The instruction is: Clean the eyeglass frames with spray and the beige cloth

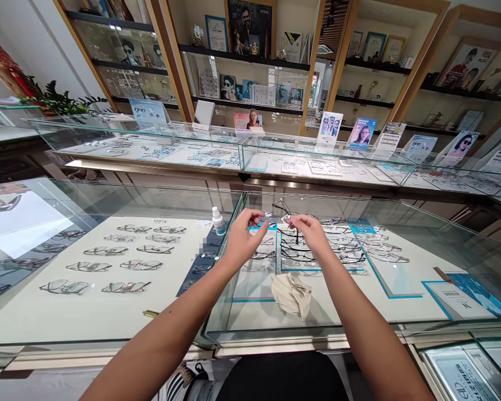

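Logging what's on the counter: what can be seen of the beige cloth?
The beige cloth looks soft and thin, plain-coloured, crumpled into loose folds with uneven edges. It lies on the glass countertop, on the wearer's side of the left hand and right hand; neither touches it.

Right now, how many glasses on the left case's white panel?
10 glasses: five rows of two, near to far; the left forearm could hide more.

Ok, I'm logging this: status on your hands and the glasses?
Left hand, right hand: both at dark-framed glasses. Glasses held above glass counter. Crumpled cloth nearby, not in the way.
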Available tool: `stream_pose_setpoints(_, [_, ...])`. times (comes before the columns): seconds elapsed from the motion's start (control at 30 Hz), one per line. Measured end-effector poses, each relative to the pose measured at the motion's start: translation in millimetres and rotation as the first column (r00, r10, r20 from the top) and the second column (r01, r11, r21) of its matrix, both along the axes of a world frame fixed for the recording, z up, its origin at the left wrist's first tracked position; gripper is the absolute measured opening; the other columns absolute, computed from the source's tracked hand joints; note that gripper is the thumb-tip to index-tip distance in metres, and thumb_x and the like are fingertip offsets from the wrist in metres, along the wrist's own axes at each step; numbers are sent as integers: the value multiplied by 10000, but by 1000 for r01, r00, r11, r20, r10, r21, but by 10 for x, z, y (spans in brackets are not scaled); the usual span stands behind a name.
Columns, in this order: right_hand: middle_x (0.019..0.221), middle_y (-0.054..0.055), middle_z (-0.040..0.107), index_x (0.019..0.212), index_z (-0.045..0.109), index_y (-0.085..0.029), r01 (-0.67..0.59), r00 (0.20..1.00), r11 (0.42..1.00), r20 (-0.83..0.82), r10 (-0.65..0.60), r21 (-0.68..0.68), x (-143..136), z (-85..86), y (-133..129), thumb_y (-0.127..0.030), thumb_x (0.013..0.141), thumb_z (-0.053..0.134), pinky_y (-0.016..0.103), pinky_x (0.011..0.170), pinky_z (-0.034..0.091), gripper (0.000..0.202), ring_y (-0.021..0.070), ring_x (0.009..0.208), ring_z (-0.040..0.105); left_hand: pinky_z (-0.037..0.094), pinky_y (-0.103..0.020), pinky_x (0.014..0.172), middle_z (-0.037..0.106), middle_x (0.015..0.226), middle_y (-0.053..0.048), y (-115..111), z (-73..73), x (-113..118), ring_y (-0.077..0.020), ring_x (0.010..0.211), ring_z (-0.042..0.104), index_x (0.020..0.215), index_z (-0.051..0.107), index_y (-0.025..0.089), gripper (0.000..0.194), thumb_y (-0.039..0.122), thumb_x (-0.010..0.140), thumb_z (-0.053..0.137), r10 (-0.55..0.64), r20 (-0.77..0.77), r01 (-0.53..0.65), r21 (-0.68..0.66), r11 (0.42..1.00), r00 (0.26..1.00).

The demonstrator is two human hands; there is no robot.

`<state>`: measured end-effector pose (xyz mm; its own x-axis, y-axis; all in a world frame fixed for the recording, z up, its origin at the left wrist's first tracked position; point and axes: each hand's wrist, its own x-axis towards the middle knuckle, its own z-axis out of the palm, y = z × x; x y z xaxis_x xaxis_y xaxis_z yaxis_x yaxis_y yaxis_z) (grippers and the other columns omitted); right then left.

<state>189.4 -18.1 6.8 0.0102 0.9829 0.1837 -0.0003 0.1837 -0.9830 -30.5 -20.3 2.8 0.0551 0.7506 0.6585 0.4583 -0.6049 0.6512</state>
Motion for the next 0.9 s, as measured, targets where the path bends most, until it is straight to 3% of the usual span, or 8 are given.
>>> stream_pose_setpoints(0.17, [941,48,791,805,791,-237,-32,999,999,-11,32,12,-35,-35,19,-516,782,770,397,950,509,281,233,923,682,503,-349,834,639,978,-43,-51,-4,37,-209,889,613,1181,657,220,329,402,918,735,-13,-43,14,33,999,999])
stream_pose_setpoints(0.27, [1014,70,797,819,795,-237,-13,1000,998,-13,14,67,-97,-78,-2,-515,802,771,410,978,509,279,266,1039,696,466,-316,727,630,816,-11,-96,-17,92,-179,750,573,1043,738,226,256,458,937,715,-123,-41,120,-66,991,992])
stream_pose_setpoints(0.37, [1104,98,786,839,802,-246,31,990,974,128,-61,226,-183,-97,-85,-470,864,749,420,988,509,232,299,1171,681,368,-289,596,536,639,24,-111,-38,147,-150,610,475,981,803,227,326,534,929,708,-204,111,226,-252,941,973])
stream_pose_setpoints(0.5, [1197,103,777,993,828,-276,24,950,913,275,-148,407,-266,-84,-207,-405,952,694,434,1057,487,190,285,1208,685,252,-278,531,447,552,45,-61,-60,163,-120,534,359,860,801,195,389,582,830,789,-159,333,285,-376,882,930])
stream_pose_setpoints(0.67, [1273,90,776,1100,837,-302,4,961,916,252,-115,402,-274,-82,-221,-406,984,661,422,1012,515,235,282,1217,694,197,-272,524,362,531,70,-4,-67,142,-101,515,287,836,777,191,417,596,759,840,-135,374,293,-408,864,918])
stream_pose_setpoints(0.8, [1165,89,804,1003,839,-283,10,978,931,189,-85,365,-279,-79,-204,-411,969,669,404,943,536,216,286,1164,710,200,-266,525,351,543,77,3,-65,144,-100,516,285,826,743,191,417,593,756,832,-133,410,317,-423,849,902])
stream_pose_setpoints(0.9, [1057,74,803,980,796,-262,42,985,947,144,-92,320,-291,-81,-197,-409,938,698,388,902,540,182,258,1002,724,209,-265,529,333,551,80,4,-57,144,-101,520,281,805,719,195,364,545,771,814,-127,397,298,-407,863,909])
